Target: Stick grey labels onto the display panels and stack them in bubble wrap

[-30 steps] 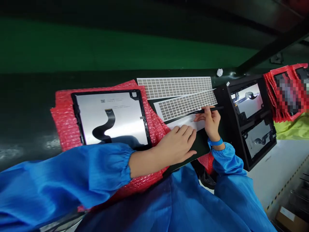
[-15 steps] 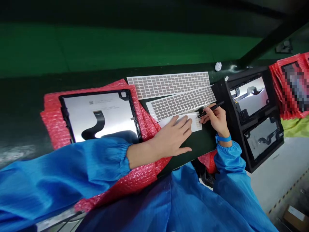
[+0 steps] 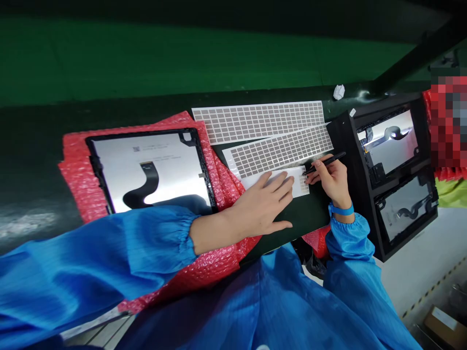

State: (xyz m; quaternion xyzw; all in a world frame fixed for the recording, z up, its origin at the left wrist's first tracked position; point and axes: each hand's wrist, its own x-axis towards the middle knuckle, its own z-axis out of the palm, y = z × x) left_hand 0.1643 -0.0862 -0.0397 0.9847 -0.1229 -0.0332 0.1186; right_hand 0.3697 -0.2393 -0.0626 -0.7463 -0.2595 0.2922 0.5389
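My left hand (image 3: pixel 260 206) lies flat with its fingers spread, the fingertips resting on a white label sheet (image 3: pixel 297 175). Small labels show in a column at that sheet's right end; the rest is bare backing, partly under my fingers. My right hand (image 3: pixel 330 180) grips a slim black pen-like tool (image 3: pixel 335 158), its thin tip at the labels. Whether it is a pen or tweezers I cannot tell. Just behind both hands lies a grid sheet of grey labels (image 3: pixel 280 150), overlapping a second grid sheet (image 3: pixel 262 121) farther back.
Left, a display panel (image 3: pixel 175 175) with a black ribbon cable lies on red bubble wrap (image 3: pixel 85 194). A black two-bay holder (image 3: pixel 370 194) at right contains two more panels. Crumpled white paper (image 3: pixel 339 92) sits at the back, and more red wrap (image 3: pixel 450 172) lies far right.
The view has shifted slightly. My left hand stays flat on the label sheet, and my right hand still holds the black tool at the labels at its right end.
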